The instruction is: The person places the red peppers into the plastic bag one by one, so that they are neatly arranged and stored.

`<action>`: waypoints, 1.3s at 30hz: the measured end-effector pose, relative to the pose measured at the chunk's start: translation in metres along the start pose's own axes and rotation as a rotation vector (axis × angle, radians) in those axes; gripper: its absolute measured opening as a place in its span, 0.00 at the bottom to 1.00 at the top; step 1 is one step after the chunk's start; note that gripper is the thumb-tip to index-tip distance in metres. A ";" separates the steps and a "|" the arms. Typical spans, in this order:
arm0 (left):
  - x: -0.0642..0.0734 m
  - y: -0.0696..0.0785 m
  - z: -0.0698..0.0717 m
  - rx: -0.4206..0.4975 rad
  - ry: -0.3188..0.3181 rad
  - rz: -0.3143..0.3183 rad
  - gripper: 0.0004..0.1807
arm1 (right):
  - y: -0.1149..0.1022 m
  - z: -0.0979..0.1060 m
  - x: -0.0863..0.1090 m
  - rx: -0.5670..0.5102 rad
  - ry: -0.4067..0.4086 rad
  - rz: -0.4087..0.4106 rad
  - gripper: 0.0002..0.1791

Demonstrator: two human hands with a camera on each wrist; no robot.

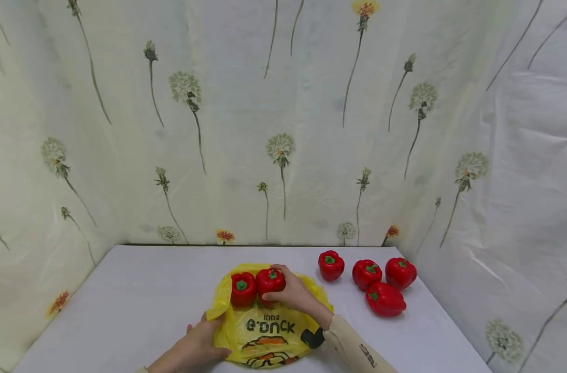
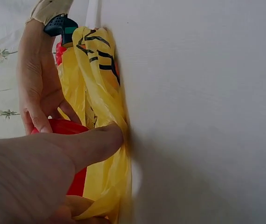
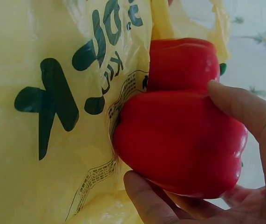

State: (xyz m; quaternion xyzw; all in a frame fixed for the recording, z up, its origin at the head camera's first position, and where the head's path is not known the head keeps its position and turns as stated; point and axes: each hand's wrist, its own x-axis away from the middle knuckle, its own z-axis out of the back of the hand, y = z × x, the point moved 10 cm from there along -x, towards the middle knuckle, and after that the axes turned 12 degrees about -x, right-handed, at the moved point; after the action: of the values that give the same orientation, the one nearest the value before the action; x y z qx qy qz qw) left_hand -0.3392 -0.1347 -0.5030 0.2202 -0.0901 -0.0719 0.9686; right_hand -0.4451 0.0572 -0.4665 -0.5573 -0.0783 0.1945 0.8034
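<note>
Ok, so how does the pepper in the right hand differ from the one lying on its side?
The held pepper is gripped by the right hand; the sideways pepper is untouched. The held pepper is at the mouth of the yellow bag; the sideways pepper lies on the white table. The held pepper is stem-up; the sideways pepper points its stem end left in the head view. Both are glossy red with green stems.

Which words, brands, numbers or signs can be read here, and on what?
"KID2": yellow plastic bag, upper line; possibly flipped "KIDS".
"DUCK": same bag, lower line; U inverted, preceding character unclear.
Small print on the bag: too small to read.
Dark mark on the right sleeve: unreadable.
</note>
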 end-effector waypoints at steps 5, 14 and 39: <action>-0.001 0.001 0.004 -0.017 -0.011 -0.039 0.43 | -0.002 -0.001 0.000 -0.003 0.002 -0.002 0.44; -0.016 0.000 0.009 -0.015 0.001 -0.122 0.44 | 0.001 0.000 0.001 0.009 0.021 0.013 0.44; -0.024 -0.016 0.002 0.040 0.037 -0.064 0.47 | -0.001 0.000 -0.007 0.011 0.045 -0.002 0.45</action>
State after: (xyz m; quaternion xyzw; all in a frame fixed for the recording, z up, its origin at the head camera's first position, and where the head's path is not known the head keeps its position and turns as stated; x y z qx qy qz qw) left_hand -0.3651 -0.1456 -0.5119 0.2434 -0.0667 -0.0971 0.9628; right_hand -0.4508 0.0539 -0.4652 -0.5570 -0.0599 0.1816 0.8082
